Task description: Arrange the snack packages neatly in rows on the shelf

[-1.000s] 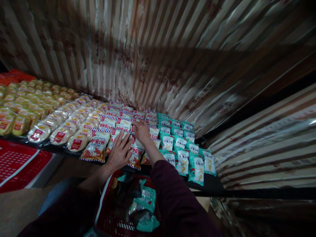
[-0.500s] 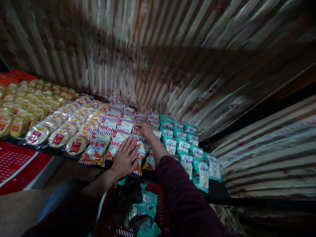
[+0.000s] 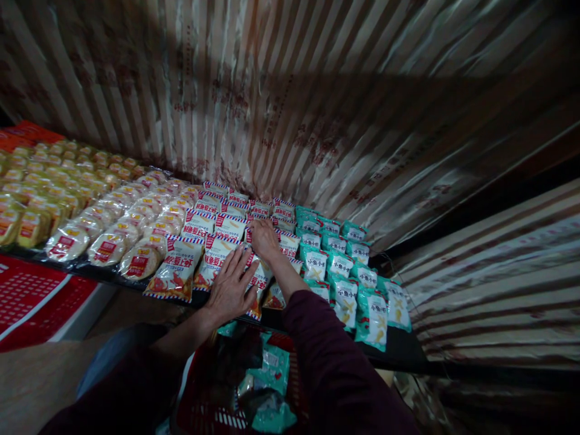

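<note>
White snack bags [image 3: 177,267] with red lettering and striped edges stand in several leaning rows on a dark shelf. My left hand [image 3: 231,290] lies palm down on the front row, fingers outstretched, touching the front of a bag. Behind it, my right hand [image 3: 266,243] reaches into the rows with its fingers bent over the top of a snack bag; its fingertips are partly hidden. Beside my right forearm stand rows of teal snack bags [image 3: 345,296].
Round wrapped crackers [image 3: 144,260] and yellow packs [image 3: 34,226] fill the shelf's left part. Below the shelf, a red basket [image 3: 199,393] holds teal bags and something dark. Another red crate [image 3: 31,296] stands at left. Striped plastic sheeting [image 3: 281,121] hangs behind.
My right hand has shifted slightly, its fingers now bent lower over the bags. My left hand stays nearly in place on the front row. The view has tilted a little.
</note>
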`<state>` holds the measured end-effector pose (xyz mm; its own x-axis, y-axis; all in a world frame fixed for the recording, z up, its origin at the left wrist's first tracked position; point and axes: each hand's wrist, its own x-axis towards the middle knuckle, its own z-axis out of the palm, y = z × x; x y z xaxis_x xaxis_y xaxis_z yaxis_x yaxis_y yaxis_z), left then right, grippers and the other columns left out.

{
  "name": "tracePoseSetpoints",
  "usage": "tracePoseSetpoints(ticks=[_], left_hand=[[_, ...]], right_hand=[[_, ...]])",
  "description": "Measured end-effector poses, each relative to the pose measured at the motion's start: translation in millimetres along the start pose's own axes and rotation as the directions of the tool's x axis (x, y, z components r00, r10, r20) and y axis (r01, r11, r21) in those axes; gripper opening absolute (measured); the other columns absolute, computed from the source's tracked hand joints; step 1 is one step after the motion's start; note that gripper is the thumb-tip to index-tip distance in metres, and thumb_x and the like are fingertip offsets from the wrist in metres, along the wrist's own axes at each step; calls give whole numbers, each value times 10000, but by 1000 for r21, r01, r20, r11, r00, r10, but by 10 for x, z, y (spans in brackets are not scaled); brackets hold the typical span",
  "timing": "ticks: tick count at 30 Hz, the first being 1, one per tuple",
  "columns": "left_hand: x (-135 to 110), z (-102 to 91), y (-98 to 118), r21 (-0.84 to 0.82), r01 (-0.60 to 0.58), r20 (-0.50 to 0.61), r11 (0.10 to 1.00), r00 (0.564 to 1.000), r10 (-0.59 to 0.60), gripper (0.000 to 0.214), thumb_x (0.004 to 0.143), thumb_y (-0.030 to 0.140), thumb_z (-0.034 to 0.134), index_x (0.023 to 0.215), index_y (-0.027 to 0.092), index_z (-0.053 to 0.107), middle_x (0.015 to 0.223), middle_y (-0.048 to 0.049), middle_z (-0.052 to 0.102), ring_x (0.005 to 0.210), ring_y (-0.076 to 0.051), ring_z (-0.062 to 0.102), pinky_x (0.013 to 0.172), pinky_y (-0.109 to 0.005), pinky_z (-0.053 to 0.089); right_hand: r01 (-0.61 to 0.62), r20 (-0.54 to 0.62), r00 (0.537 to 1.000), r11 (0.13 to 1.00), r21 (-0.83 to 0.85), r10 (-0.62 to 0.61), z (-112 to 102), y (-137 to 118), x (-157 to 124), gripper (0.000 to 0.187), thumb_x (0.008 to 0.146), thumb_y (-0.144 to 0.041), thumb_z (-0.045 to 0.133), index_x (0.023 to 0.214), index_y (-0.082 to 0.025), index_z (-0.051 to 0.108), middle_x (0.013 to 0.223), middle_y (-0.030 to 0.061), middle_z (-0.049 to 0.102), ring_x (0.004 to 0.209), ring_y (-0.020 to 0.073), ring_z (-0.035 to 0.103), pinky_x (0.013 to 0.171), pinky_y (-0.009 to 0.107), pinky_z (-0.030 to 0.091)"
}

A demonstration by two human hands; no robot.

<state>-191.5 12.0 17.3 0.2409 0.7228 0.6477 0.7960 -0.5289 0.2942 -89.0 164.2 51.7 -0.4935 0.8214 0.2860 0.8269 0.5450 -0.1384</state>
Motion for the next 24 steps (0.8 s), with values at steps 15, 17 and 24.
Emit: tracePoseSetpoints(ticks=[15, 17, 24], left_hand=[[-11, -4, 20, -27, 2, -12, 1000, 1000, -2, 536, 872, 260, 491, 1383, 126, 404, 1544, -175, 222, 1446, -314, 128, 1126, -565, 265], [-15, -20, 25, -32, 1, -23, 999, 1000, -2, 508, 889, 254, 472, 1378, 133, 408, 1543, -167, 231, 1446, -306, 127, 1126, -565, 264], [-129, -24, 22, -8, 44, -54, 999, 998, -44, 541, 903, 154, 404, 1438, 135, 325, 1552, -155, 208, 1453, -289, 71, 1137, -566, 226]], right_hand=[[-31, -150, 988, 995, 98, 46, -220, -120, -196, 361, 884, -86, 381, 1123, -145, 645, 1151, 115, 626, 1122, 220, 502, 1015, 369, 385], [-3, -204, 978, 991, 135, 31, -288, -179, -330, 368, 873, -88, 386, 1140, -140, 635, 1235, 123, 587, 1197, 222, 464, 1056, 391, 363], [-28, -292, 954, 987, 157, 74, -333, -502, -1071, 428, 903, -132, 357, 1283, -181, 548, 1460, 97, 427, 1430, 214, 231, 1128, 486, 296]])
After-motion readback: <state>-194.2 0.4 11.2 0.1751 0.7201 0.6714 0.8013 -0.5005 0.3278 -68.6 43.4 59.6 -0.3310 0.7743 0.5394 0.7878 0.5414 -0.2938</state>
